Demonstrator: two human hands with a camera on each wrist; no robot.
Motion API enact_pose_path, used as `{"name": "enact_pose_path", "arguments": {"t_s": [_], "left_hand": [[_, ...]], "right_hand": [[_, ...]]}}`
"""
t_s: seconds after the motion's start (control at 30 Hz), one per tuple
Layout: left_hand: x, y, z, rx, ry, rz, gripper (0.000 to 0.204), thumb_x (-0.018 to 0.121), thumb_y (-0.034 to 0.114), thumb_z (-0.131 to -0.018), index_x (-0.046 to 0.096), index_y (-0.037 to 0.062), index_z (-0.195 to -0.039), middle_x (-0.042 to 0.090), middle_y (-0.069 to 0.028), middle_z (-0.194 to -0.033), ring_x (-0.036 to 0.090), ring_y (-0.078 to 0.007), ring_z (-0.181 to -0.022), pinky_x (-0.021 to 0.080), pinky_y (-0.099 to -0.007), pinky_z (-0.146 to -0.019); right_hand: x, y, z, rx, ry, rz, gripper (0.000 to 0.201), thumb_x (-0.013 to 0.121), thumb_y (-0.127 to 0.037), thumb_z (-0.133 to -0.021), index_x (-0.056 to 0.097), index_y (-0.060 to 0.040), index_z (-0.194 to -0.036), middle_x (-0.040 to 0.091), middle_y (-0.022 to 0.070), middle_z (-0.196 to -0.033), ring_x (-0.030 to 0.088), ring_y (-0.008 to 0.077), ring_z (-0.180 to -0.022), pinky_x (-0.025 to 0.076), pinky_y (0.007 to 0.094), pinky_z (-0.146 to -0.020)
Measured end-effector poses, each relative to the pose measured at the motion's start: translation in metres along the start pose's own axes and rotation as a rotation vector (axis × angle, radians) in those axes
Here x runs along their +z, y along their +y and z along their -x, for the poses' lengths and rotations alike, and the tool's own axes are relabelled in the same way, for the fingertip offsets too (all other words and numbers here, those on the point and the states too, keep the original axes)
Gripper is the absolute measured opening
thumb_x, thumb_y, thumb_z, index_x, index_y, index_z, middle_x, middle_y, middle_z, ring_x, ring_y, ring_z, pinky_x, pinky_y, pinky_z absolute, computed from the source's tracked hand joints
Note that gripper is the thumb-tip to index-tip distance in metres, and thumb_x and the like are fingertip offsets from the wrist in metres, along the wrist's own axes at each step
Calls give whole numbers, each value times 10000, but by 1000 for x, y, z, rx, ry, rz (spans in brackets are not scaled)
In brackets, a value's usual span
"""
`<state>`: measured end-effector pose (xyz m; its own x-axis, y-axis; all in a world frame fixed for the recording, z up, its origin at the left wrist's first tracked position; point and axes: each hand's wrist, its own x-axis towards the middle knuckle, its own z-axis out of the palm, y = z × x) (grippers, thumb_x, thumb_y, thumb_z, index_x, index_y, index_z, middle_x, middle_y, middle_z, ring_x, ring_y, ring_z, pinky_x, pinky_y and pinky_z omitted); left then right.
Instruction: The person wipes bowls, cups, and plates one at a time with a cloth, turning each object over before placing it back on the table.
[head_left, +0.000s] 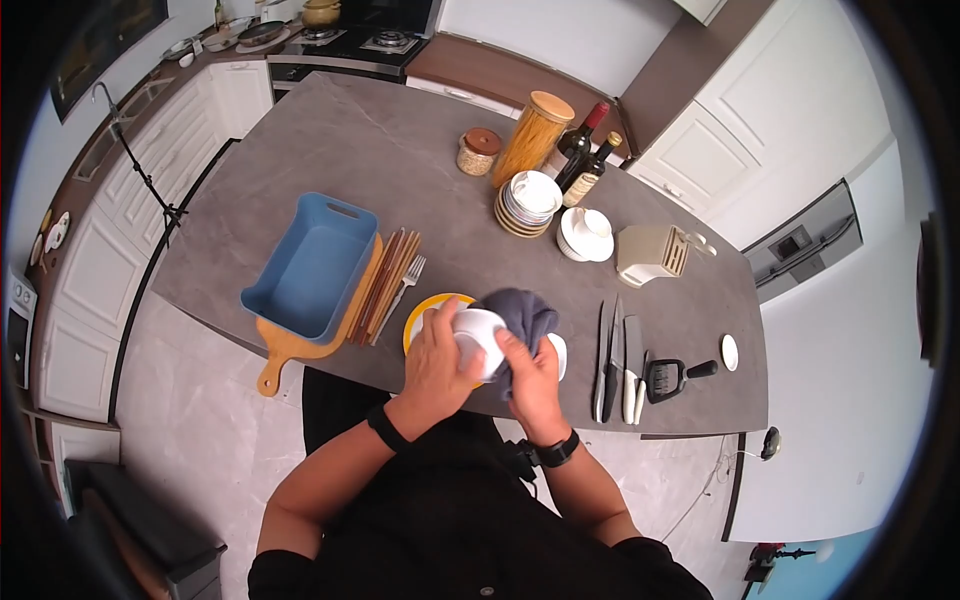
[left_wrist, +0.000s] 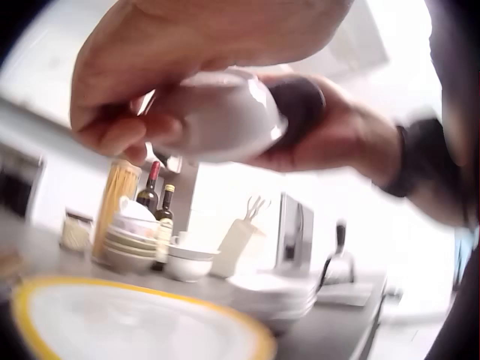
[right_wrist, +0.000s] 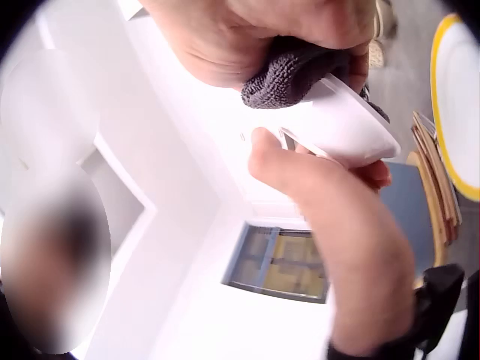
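A small white bowl (head_left: 478, 340) is held between both hands above a yellow-rimmed plate (head_left: 414, 325). The left hand (head_left: 436, 368) grips the bowl from its left side, fingers curled round it, as the left wrist view also shows. A dark grey cloth (head_left: 520, 312) is bunched in the right hand (head_left: 536, 392), which presses it against the bowl; in the right wrist view the cloth (right_wrist: 281, 79) lies at the rim of the bowl (right_wrist: 349, 127). White dishes (head_left: 557, 357) stand partly hidden behind the right hand.
To the left are a blue tray (head_left: 315, 265) on a wooden board (head_left: 285, 346), chopsticks (head_left: 385, 285) and a fork (head_left: 405, 285). Knives (head_left: 632, 365) and a black spatula (head_left: 665, 380) lie to the right. Stacked bowls (head_left: 527, 205), bottles (head_left: 588, 172), a pasta jar (head_left: 535, 135) and a knife block (head_left: 645, 254) stand farther back.
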<state>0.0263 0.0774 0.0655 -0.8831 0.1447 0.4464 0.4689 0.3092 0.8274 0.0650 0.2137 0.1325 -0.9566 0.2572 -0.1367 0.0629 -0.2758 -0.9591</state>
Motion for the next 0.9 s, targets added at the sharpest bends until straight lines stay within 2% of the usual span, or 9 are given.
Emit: {"name": "enact_pose_path", "arguments": {"t_s": [0.07, 0.17, 0.3, 0.33, 0.47, 0.57, 0.67, 0.8, 0.9], "left_hand": [[-26, 24, -10, 266, -73, -292, 770, 524, 576, -994, 409, -35, -1449, 509, -252, -1217, 586, -397, -948, 511, -450, -850], [-16, 16, -12, 167, -74, -62, 739, 464, 572, -1036, 403, -34, -1454, 540, -202, -1191, 606, -364, -991, 509, -457, -876], [-4, 3, -19, -970, -415, 1035, 735, 221, 679, -1043, 578, 57, -1204, 606, -69, -1015, 620, -176, -844, 532, -387, -695], [-27, 44, -32, -1003, -376, 1087, 733, 186, 678, -1039, 587, 80, -1174, 618, -64, -998, 628, -165, -837, 536, -372, -690], [0, -39, -9, -976, -504, 987, 672, 267, 629, -1055, 585, 60, -1220, 660, -116, -1055, 687, -245, -920, 558, -408, -735], [-2, -16, -2, -194, -7, 195, 548, 469, 529, -1040, 554, 14, -1207, 678, -190, -1035, 696, -371, -935, 552, -472, -768], [-35, 30, -14, -90, -97, 77, 435, 611, 356, -1003, 521, -22, -1199, 669, -244, -1000, 670, -438, -944, 529, -477, -848], [-20, 23, -6, -222, 20, 138, 406, 530, 410, -1048, 557, 17, -1146, 687, -180, -973, 697, -357, -922, 538, -454, -803], [-11, 26, -10, -886, 14, 880, 533, 367, 577, -1068, 550, 90, -1184, 659, -71, -1034, 669, -222, -935, 538, -396, -724]], "right_hand": [[1, -10, 0, 41, -28, -161, 315, 701, -171, -1015, 631, 18, -1256, 722, 83, -1142, 676, 131, -995, 546, 301, -873], [0, -4, 3, -45, -15, 11, 309, 700, -182, -1020, 627, 18, -1243, 717, 80, -1144, 667, 123, -998, 544, 302, -886], [4, 26, 5, -273, -102, 468, 462, 786, -201, -948, 595, 38, -1294, 719, 137, -1142, 685, 195, -1032, 543, 336, -914], [16, 15, 7, -600, -125, 676, 524, 805, -184, -916, 579, 45, -1329, 719, 184, -1140, 704, 243, -1052, 549, 361, -910], [21, 12, 15, -502, -51, 546, 459, 776, -121, -922, 604, 54, -1310, 725, 175, -1158, 721, 256, -1016, 543, 353, -929], [1, 8, -2, -14, -25, 56, 316, 693, -126, -992, 636, 36, -1257, 722, 99, -1157, 699, 182, -998, 547, 320, -905], [0, -8, -2, 63, -89, -194, 280, 691, -145, -998, 647, 3, -1231, 720, 87, -1141, 692, 163, -1009, 562, 326, -897], [4, -2, -3, -52, -65, -6, 317, 705, -159, -1007, 625, 15, -1260, 715, 91, -1155, 675, 148, -1028, 556, 326, -903], [16, 15, 2, -283, -64, 246, 410, 751, -160, -986, 578, 42, -1297, 708, 107, -1185, 660, 170, -1072, 531, 323, -943]]}}
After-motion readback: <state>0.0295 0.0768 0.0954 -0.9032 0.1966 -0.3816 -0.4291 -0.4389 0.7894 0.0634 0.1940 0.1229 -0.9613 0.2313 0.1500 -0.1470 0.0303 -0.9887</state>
